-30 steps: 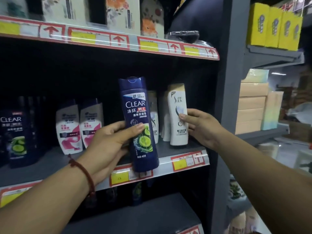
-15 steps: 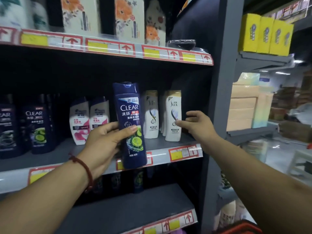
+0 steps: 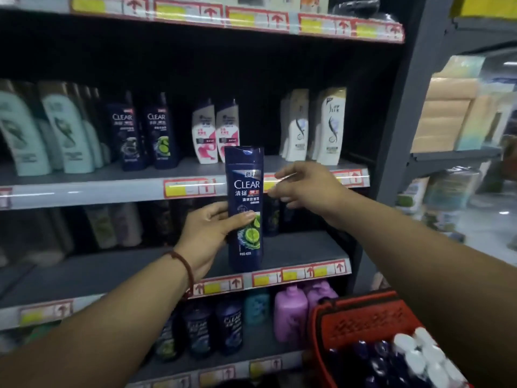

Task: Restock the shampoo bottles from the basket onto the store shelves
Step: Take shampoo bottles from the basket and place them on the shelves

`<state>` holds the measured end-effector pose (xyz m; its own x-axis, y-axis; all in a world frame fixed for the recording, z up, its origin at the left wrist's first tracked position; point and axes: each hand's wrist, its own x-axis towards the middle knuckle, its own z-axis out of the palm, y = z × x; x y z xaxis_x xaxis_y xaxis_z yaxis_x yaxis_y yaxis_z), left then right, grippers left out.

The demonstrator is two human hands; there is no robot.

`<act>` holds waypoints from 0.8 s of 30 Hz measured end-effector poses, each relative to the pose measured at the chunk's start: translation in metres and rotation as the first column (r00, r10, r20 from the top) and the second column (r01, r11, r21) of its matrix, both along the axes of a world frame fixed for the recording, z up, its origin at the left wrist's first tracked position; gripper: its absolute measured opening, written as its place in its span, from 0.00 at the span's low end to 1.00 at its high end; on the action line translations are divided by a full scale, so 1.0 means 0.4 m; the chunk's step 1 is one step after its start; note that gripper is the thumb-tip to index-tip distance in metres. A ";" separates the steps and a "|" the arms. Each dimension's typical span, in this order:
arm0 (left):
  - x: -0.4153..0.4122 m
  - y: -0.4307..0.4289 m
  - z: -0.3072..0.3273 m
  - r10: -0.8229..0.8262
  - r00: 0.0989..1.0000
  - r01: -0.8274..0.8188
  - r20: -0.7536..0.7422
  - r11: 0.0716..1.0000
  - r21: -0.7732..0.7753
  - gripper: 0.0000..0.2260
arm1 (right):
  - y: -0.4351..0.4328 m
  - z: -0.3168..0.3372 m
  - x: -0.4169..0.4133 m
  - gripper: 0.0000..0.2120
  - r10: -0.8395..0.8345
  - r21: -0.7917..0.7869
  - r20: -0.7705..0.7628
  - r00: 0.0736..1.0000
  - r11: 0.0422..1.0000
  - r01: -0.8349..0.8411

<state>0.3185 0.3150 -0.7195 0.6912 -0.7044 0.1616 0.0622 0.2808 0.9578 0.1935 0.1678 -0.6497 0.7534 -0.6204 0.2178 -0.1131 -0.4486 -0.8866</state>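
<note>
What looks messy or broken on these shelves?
Nothing looks spilled or broken; the shampoo bottles stand in tidy rows. One oddity: a black lumpy thing sits at the edge of the top shelf, unlike the goods around it. It's too blurry to name.

Two arms show in the head view, both bare from the frame's edge to the wrist. The left forearm (image 3: 92,326) carries the only thing worn: a thin bracelet (image 3: 185,266) of dark red cord round the wrist, with a slightly thicker knot or bead at its upper end and the cord running loosely down to the wrist's underside. The left hand (image 3: 207,233) is bare, its thumbnail short and plain. The right forearm (image 3: 414,256) and right hand (image 3: 305,189) are bare as well; the right hand's fingers (image 3: 282,175) are smeared by blur, so their nails cannot be made out.
</note>
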 end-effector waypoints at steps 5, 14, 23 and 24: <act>0.015 0.065 -0.123 0.053 0.995 -0.048 -0.089 0.997 0.058 0.17 | 0.073 -0.144 0.019 0.17 0.062 0.112 -0.122 0.991 0.993 -0.048; 0.063 0.058 -0.282 0.048 0.976 -0.020 -0.213 0.991 0.132 0.16 | 0.050 -0.354 0.086 0.16 0.090 0.271 -0.274 0.957 0.962 -0.013; 0.132 -0.170 -0.286 -0.027 0.990 0.057 -0.141 0.975 0.213 0.15 | -0.103 -0.429 0.160 0.16 -0.015 0.314 -0.128 0.992 0.948 0.055; 0.138 -0.200 -0.284 -0.040 0.992 0.066 -0.120 0.973 0.221 0.15 | -0.124 -0.431 0.161 0.14 -0.019 0.333 -0.091 0.996 0.942 0.049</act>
